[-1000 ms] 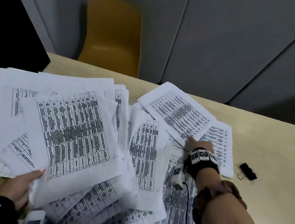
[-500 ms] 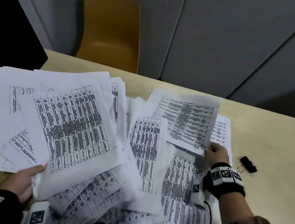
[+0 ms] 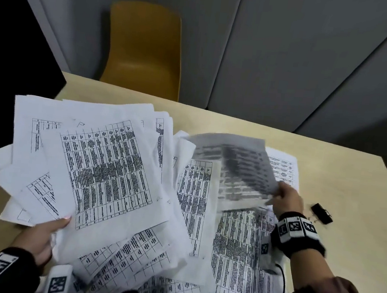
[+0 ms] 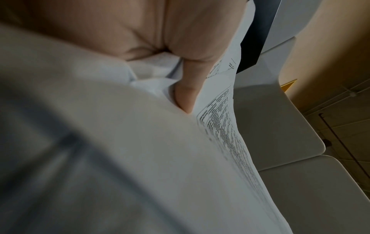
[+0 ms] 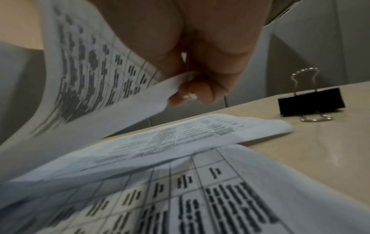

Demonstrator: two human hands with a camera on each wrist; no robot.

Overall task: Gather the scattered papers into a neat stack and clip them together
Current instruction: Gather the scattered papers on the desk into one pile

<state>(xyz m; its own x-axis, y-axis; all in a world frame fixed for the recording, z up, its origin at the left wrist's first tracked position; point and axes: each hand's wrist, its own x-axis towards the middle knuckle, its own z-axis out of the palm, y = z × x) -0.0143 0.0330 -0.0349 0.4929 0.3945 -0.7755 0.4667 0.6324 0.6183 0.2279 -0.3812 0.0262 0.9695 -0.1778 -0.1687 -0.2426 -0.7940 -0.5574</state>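
On wooden table [image 3: 358,237]: gathering half done. Left hand [image 3: 39,239] grips fanned bundle [image 3: 102,172]; right hand [image 3: 286,200] pinches lifted sheet [image 3: 233,165]. Loose sheets [image 3: 235,259] remain flat; binder clip [image 3: 321,213] unused beside them.

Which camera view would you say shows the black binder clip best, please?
The right wrist view: the binder clip is close and sharp, resting on the table. The head view shows it small and blurred; the left wrist view misses it.
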